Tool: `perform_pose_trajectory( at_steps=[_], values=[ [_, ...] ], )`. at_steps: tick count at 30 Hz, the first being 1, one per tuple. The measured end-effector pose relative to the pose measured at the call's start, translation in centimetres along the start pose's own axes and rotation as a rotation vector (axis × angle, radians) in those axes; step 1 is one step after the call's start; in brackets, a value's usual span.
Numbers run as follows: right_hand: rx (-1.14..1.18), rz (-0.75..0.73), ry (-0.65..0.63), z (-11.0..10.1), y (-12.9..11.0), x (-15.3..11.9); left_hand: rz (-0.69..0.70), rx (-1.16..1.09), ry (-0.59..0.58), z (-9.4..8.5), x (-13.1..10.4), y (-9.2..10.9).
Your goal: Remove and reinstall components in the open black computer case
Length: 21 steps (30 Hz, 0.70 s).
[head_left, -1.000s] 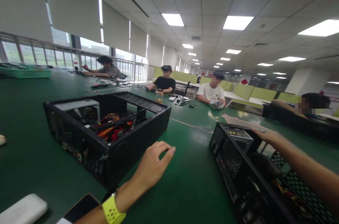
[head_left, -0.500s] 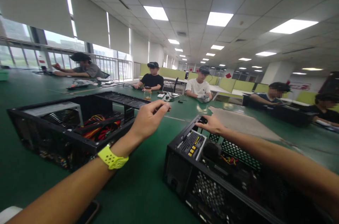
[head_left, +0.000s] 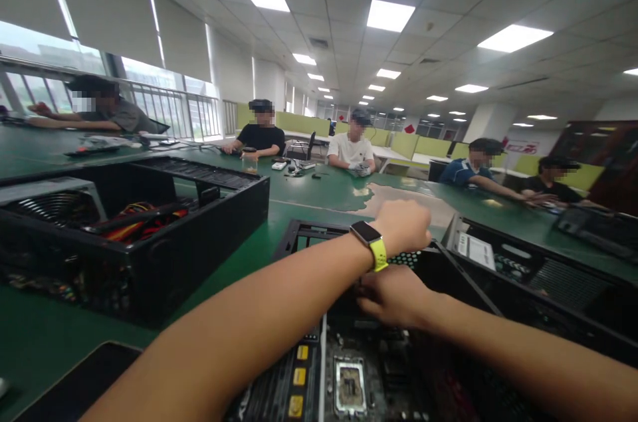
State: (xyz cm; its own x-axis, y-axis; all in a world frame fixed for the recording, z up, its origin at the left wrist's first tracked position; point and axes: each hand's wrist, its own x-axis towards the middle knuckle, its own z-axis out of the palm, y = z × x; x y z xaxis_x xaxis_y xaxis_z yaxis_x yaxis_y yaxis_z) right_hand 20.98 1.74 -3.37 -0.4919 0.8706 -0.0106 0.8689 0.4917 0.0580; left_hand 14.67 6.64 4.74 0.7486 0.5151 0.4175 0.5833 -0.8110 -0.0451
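An open black computer case lies in front of me, showing its motherboard with a square metal CPU socket (head_left: 349, 385) and a power supply with yellow labels (head_left: 299, 377). My left hand (head_left: 406, 226), with a yellow-strapped watch on the wrist, is over the far side of this case; its fingers are curled and blurred, and what they hold, if anything, is hidden. Just below it, my right hand (head_left: 393, 296) reaches inside the case with bent fingers. Their tips are partly hidden, so any hold is unclear.
A second open black case (head_left: 199, 229) with a fan and red and yellow wires stands at the left. Another case (head_left: 528, 269) is at the right. A dark flat device (head_left: 94, 375) lies at the lower left. Several people sit around the green table (head_left: 329, 193).
My view has turned to the right. My left hand has moved right, across above my right hand, which has gone lower into the case. The near case appears turned.
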Motion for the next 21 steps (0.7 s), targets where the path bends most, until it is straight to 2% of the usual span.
perform_pose_trajectory(
  at_steps=[3,6,9,13,18,21],
  values=[
    [0.072,-0.034,-0.208,1.0,1.0,-1.3,0.048,0.033,-0.061,2.8,-0.2,0.8],
    [0.016,-0.057,-0.315,1.6,0.6,-0.6,0.09,0.067,-0.142,4.1,-1.2,0.5],
    [-0.016,-0.042,-0.33,1.5,0.3,0.2,0.034,0.056,-0.193,3.7,-1.8,-0.1],
    [0.017,0.082,-0.288,1.2,1.9,0.6,-0.081,0.03,-0.323,2.1,-1.9,-0.8],
    [0.089,0.306,-0.191,0.9,3.7,0.9,-0.196,-0.038,-0.614,0.8,-2.2,-1.0],
    [0.206,0.352,-0.148,0.6,3.6,1.0,-0.27,-0.056,-0.808,0.7,-2.4,-1.0]
  ],
)
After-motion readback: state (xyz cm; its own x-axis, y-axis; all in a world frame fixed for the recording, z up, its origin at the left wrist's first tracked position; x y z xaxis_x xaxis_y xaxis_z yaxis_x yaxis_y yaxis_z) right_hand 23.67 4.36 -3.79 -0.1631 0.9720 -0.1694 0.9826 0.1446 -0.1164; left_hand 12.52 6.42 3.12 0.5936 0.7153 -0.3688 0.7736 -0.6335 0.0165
